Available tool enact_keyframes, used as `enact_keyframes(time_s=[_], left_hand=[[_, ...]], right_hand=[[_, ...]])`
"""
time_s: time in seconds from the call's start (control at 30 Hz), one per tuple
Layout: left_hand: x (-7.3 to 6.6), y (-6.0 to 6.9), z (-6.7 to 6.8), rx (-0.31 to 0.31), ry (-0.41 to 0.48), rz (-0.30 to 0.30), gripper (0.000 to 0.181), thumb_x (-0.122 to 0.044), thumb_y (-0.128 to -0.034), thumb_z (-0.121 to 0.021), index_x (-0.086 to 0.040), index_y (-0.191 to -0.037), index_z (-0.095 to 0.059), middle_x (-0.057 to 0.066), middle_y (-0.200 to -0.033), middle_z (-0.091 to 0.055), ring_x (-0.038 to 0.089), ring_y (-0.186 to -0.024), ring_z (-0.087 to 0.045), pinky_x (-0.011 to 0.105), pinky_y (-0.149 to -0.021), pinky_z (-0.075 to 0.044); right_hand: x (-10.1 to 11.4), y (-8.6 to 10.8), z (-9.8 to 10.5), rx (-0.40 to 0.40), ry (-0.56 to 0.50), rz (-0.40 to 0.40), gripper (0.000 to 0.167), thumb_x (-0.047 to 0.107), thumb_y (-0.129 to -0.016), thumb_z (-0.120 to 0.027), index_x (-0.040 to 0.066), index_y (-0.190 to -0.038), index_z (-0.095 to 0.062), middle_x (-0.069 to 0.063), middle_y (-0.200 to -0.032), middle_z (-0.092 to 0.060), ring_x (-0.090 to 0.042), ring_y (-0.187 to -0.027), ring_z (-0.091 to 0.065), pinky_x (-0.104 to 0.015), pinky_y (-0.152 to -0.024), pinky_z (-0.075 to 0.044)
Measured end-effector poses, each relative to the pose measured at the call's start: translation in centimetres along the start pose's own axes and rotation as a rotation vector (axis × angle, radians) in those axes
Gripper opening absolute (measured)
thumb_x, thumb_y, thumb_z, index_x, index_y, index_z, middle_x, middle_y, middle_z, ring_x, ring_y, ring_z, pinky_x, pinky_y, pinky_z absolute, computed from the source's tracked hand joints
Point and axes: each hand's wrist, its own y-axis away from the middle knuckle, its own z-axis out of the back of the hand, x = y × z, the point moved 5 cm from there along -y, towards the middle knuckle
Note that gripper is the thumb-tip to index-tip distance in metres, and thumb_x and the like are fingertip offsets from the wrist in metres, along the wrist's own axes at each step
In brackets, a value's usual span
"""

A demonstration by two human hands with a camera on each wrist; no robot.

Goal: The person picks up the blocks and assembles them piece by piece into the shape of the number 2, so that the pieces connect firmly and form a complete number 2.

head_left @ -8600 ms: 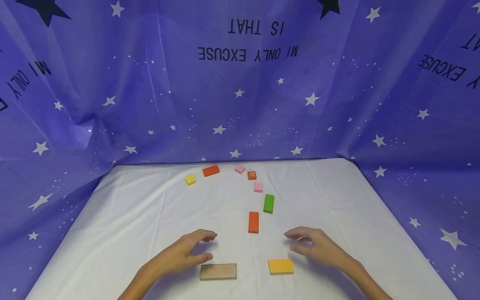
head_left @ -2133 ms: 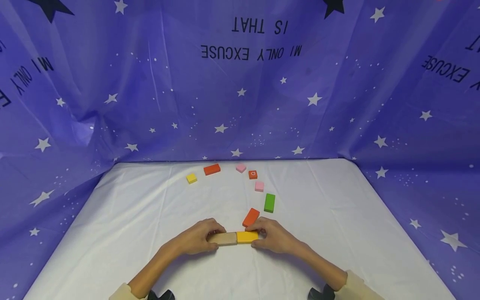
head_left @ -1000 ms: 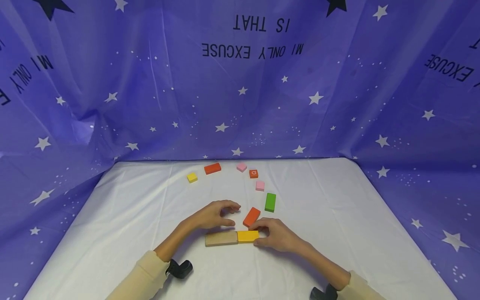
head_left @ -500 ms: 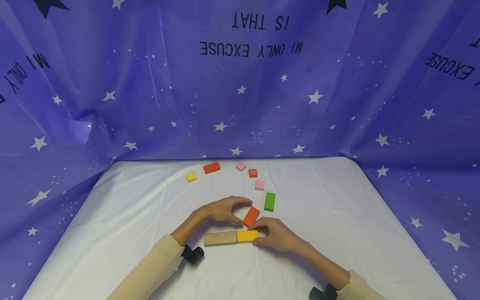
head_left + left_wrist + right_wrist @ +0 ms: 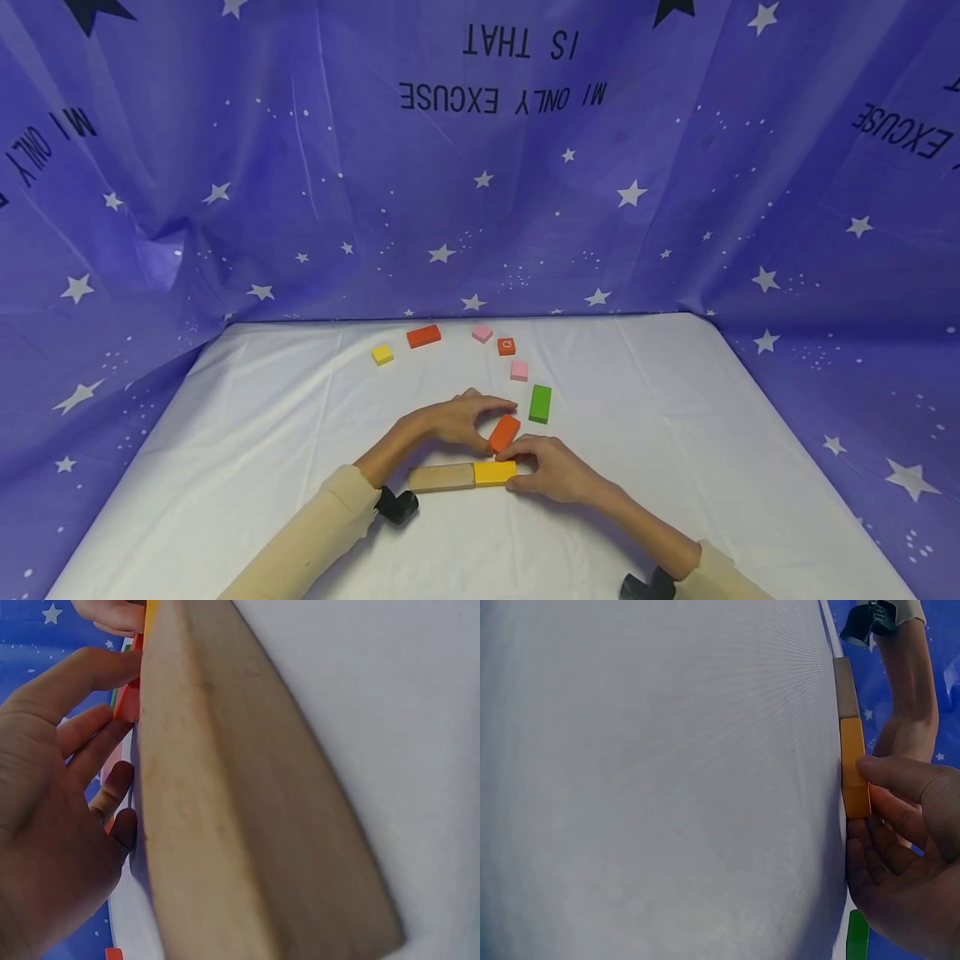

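In the head view my left hand (image 5: 456, 419) has its thumb at the near end of the tilted red block (image 5: 505, 433) and its fingers at the far end; the left wrist view shows this hand (image 5: 52, 780) pinching the red block (image 5: 129, 703). My right hand (image 5: 555, 471) grips the right end of the yellow-orange block (image 5: 495, 474), thumb on its near side, as the right wrist view shows with the hand (image 5: 915, 862) and block (image 5: 853, 754). A plain wooden block (image 5: 441, 477) touches the yellow-orange one end to end, in a row.
A green block (image 5: 540, 404) lies right of the red one. Farther back are a pink block (image 5: 519, 371), a marked red block (image 5: 506, 347), another pink one (image 5: 482, 333), a long red block (image 5: 423, 336) and a yellow one (image 5: 382, 354). A purple curtain (image 5: 480, 225) stands behind.
My left hand has let go of the wooden block, moved away and right, and taken hold of the red block. The right hand has stayed on the yellow-orange block.
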Motion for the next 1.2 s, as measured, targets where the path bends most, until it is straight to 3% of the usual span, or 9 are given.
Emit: enact_keyframes(time_s=[0.2, 0.4, 0.53, 0.67, 0.97, 1.2], left_hand=[[-0.3, -0.1, -0.1, -0.011, -0.011, -0.017, 0.073, -0.023, -0.0750, -0.076, -0.033, -0.144, -0.055, -0.010, -0.127, -0.054, 0.012, -0.110, -0.044, 0.038, -0.090, -0.043], [-0.3, 0.1, 0.1, -0.015, 0.013, -0.039, 0.067, -0.019, -0.0760, -0.077, -0.028, -0.139, -0.059, -0.009, -0.133, -0.054, 0.014, -0.117, -0.045, 0.039, -0.099, -0.040], [-0.1, 0.5, 0.4, -0.030, 0.051, -0.083, 0.063, -0.015, -0.0774, -0.079, -0.021, -0.137, -0.059, -0.003, -0.137, -0.054, 0.019, -0.126, -0.045, 0.042, -0.107, -0.037], [0.5, 1.5, 0.8, -0.053, 0.090, -0.093, 0.062, -0.013, -0.0775, -0.079, -0.018, -0.136, -0.059, 0.000, -0.138, -0.055, 0.021, -0.131, -0.046, 0.044, -0.112, -0.034], [2.3, 4.6, 2.0, -0.116, 0.150, -0.080, 0.063, -0.012, -0.0763, -0.080, -0.015, -0.135, -0.059, 0.001, -0.135, -0.056, 0.023, -0.127, -0.048, 0.047, -0.110, -0.035], [3.5, 6.6, 2.4, -0.134, 0.153, -0.074, 0.062, -0.015, -0.0776, -0.079, -0.015, -0.136, -0.058, 0.002, -0.135, -0.056, 0.024, -0.124, -0.050, 0.050, -0.109, -0.035]], right_hand=[[0.0, 0.0, 0.0, 0.000, -0.001, -0.009, 0.031, 0.018, -0.084, -0.082, 0.016, -0.113, -0.074, 0.009, -0.113, -0.069, -0.014, -0.105, -0.057, -0.034, -0.096, -0.046], [0.0, 0.0, 0.0, 0.008, 0.005, -0.024, 0.031, 0.016, -0.083, -0.082, 0.016, -0.113, -0.074, 0.011, -0.112, -0.068, -0.011, -0.102, -0.057, -0.032, -0.094, -0.047], [0.1, -0.1, 0.0, 0.016, -0.002, -0.020, 0.031, 0.016, -0.084, -0.081, 0.015, -0.114, -0.074, 0.011, -0.108, -0.068, -0.011, -0.098, -0.057, -0.030, -0.091, -0.048], [0.2, -0.2, -0.1, 0.021, -0.008, -0.022, 0.031, 0.016, -0.083, -0.082, 0.014, -0.113, -0.074, 0.010, -0.106, -0.068, -0.013, -0.096, -0.058, -0.030, -0.089, -0.049], [0.5, -0.4, -0.2, 0.024, 0.007, -0.029, 0.032, 0.015, -0.082, -0.083, 0.014, -0.112, -0.074, 0.010, -0.105, -0.067, -0.012, -0.093, -0.057, -0.029, -0.085, -0.049], [0.8, -0.7, -0.4, 0.034, 0.013, -0.005, 0.033, 0.016, -0.083, -0.083, 0.013, -0.114, -0.073, 0.009, -0.106, -0.066, -0.009, -0.097, -0.058, -0.030, -0.091, -0.050]])
